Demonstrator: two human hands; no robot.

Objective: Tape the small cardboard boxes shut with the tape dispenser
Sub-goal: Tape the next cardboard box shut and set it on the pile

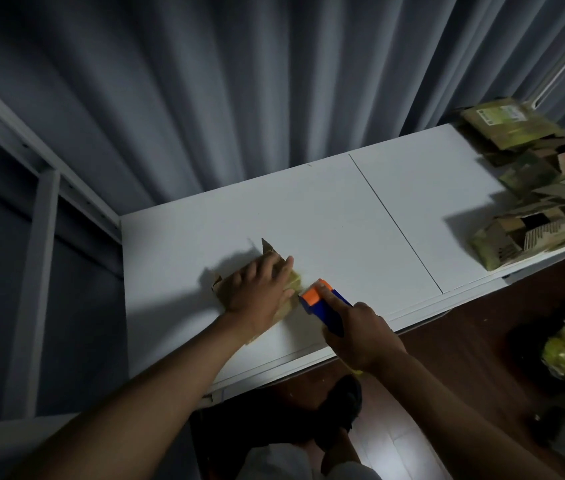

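Box (286, 289) lies pinned under the flat, spread left hand (260, 289) while the right hand (360, 336) grips the dispenser (324, 303) at its edge.

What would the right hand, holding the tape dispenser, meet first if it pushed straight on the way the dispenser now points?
Most likely the small cardboard box. The right hand aims the tape dispenser up and left, its orange end at the box's near edge, where the left hand presses flat. Whether they already touch is unclear.
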